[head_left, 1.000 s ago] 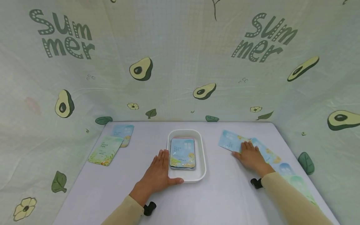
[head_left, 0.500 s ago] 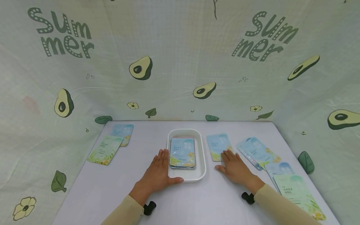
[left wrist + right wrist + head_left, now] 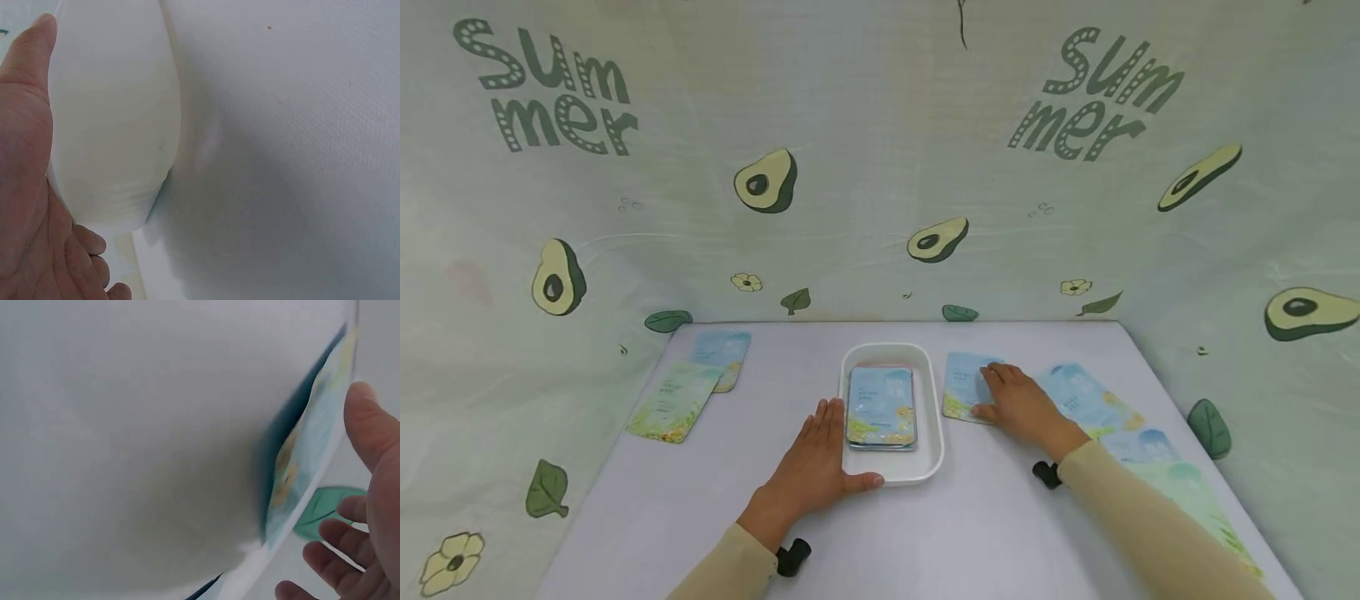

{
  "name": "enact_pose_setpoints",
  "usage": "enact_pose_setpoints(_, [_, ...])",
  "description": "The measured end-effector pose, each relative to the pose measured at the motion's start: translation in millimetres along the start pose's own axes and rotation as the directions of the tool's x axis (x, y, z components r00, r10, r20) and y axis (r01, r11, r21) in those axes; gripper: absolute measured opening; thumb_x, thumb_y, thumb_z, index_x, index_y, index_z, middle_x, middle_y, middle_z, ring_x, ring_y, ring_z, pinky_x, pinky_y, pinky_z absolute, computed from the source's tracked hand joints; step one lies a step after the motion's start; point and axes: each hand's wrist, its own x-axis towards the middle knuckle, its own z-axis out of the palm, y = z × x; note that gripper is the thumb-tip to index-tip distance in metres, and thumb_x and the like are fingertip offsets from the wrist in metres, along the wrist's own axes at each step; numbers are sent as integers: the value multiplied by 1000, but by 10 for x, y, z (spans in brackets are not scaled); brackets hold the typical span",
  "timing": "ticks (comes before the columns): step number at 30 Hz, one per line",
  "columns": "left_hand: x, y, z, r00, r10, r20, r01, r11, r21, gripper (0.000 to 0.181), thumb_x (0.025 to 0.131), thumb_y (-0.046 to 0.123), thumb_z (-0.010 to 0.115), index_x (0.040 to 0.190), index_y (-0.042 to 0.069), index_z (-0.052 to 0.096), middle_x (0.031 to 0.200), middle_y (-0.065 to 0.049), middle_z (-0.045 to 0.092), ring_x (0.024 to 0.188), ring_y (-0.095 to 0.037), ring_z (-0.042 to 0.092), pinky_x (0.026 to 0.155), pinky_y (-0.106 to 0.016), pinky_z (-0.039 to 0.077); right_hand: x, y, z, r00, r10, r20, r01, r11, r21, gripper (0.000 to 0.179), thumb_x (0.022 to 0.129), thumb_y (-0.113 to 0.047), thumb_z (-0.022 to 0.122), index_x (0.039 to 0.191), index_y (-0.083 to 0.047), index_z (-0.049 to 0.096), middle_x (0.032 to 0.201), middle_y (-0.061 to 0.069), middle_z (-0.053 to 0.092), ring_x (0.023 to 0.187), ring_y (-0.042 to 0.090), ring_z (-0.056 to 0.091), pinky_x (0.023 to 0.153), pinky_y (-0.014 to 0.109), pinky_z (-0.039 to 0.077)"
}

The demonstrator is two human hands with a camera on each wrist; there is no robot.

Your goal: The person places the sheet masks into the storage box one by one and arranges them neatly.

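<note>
My left hand (image 3: pixel 808 462) rests against the left near corner of a white tray (image 3: pixel 934 417), fingers straight along its side and thumb across the near rim. In the left wrist view the palm lies beside the tray's outer wall (image 3: pixel 115 119). Blue sheet mask packets (image 3: pixel 882 404) lie stacked inside the tray. To the tray's right, my right hand (image 3: pixel 1022 408) is over the right part of a blue sheet mask packet (image 3: pixel 961 383), partly hiding it. The right wrist view shows the thumb and loosely bent fingers apart above that packet (image 3: pixel 312 450), not curled round it.
On the right, several blue packets (image 3: pixel 1078 396) and a green one (image 3: pixel 1187 492) lie overlapping, partly behind my right forearm. At the back left, a green packet (image 3: pixel 673 404) overlaps a blue one (image 3: pixel 722 350). A patterned cloth (image 3: pixel 850 208) hangs behind the table.
My right hand has moved left from the right-hand group, bringing one blue packet beside the tray and turning it more upright, then shifted slightly farther back. The left hand has stayed at the tray.
</note>
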Motion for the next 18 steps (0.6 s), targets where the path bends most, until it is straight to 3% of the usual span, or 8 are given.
enact_pose_setpoints(3, [-13, -24, -3, 1000, -2, -8, 2, 1000, 11, 138, 80, 86, 68, 168, -3, 8, 176, -20, 12, 165, -38, 7, 132, -54, 17, 202, 128, -1, 1000, 22, -3, -22, 999, -44, 90, 95, -56, 74, 153, 7, 46, 150, 30, 51, 137, 50, 48, 107, 65, 47])
enact_pose_setpoints(10, [-18, -29, 2, 1000, 8, -10, -8, 1000, 16, 139, 79, 88, 65, 168, -3, 8, 176, -21, 12, 165, -38, 7, 132, -54, 17, 496, 320, 18, 988, 104, 118, -98, 994, -49, 115, 81, -79, 73, 158, 1, 43, 152, 29, 47, 137, 52, 42, 109, 70, 41])
enact_pose_setpoints(14, [-14, -26, 8, 1000, 3, -10, -3, 1000, 12, 139, 80, 87, 66, 168, -3, 8, 176, -21, 13, 164, -38, 7, 132, -54, 17, 571, 363, 16, 980, 121, 160, -116, 992, -42, 117, 76, -84, 74, 156, -3, 48, 155, 25, 45, 139, 51, 41, 111, 71, 38])
enact_pose_setpoints(18, [-7, -30, 8, 1000, -2, -8, 3, 1000, 12, 138, 80, 87, 66, 168, -2, 7, 176, -21, 13, 165, -38, 7, 132, -54, 17, 597, 357, 7, 985, 110, 130, -111, 994, 2, 111, 73, -80, 80, 148, -2, 55, 154, 25, 44, 139, 50, 40, 111, 71, 37])
